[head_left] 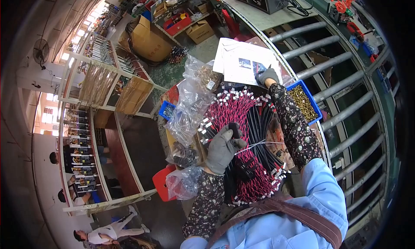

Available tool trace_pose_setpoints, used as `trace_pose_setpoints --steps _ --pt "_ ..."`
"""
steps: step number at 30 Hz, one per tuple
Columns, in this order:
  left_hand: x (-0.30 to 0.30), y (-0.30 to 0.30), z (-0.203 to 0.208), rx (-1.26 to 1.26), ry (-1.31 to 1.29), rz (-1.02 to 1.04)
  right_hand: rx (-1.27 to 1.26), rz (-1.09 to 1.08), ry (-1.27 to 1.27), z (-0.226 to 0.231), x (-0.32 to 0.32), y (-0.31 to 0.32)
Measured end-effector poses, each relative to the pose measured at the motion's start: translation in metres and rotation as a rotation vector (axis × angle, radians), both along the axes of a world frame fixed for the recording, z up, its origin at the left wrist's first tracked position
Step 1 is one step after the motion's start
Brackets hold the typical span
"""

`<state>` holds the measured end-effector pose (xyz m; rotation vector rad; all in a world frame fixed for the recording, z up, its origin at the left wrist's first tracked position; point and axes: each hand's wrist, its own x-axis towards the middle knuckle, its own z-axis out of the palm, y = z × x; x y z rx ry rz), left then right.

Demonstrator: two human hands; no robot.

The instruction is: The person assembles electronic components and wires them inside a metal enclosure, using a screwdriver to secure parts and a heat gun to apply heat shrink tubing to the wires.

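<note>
My left hand (pixel 219 151), in a grey glove, is closed with thumb and fingers around a small black block-shaped part (pixel 234 129). It is held over a big bundle of red-and-black twisted wires (pixel 235 115) with white connectors at their ends. Beside them lie black cables (pixel 258 126), and a pale tie (pixel 263 142) runs across the bundle. My right hand (pixel 269 77), also gloved, rests on the lower right of printed paper sheets (pixel 246 54). Its fingers are curled in; a small dark tip shows there, but what they hold is too small to make out.
A blue bin of brass-coloured parts (pixel 302 103) stands right of my right forearm, beside a roller conveyor (pixel 341 76). Clear plastic bags (pixel 190 97), a small blue box (pixel 167 110) and a red bin (pixel 163 183) line the left. People stand further left.
</note>
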<state>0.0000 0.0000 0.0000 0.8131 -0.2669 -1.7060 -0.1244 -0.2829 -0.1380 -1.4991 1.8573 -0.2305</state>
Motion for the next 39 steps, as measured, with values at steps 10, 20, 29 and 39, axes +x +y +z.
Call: trace_pose_setpoints --steps 10,20,29,39 --pt "-0.001 -0.021 0.019 0.071 -0.075 0.137 -0.120 -0.081 -0.129 0.060 -0.005 0.018" --pt "-0.001 -0.012 0.021 0.005 -0.221 0.113 -0.168 0.349 -1.018 0.149 -0.011 0.120" --pt "-0.016 -0.009 0.030 -0.111 -0.564 0.070 -0.304 0.446 -1.093 0.158 -0.002 0.176" --pt "-0.006 -0.008 0.032 -0.109 -0.129 0.062 -0.285 0.483 -1.120 0.169 -0.002 0.183"
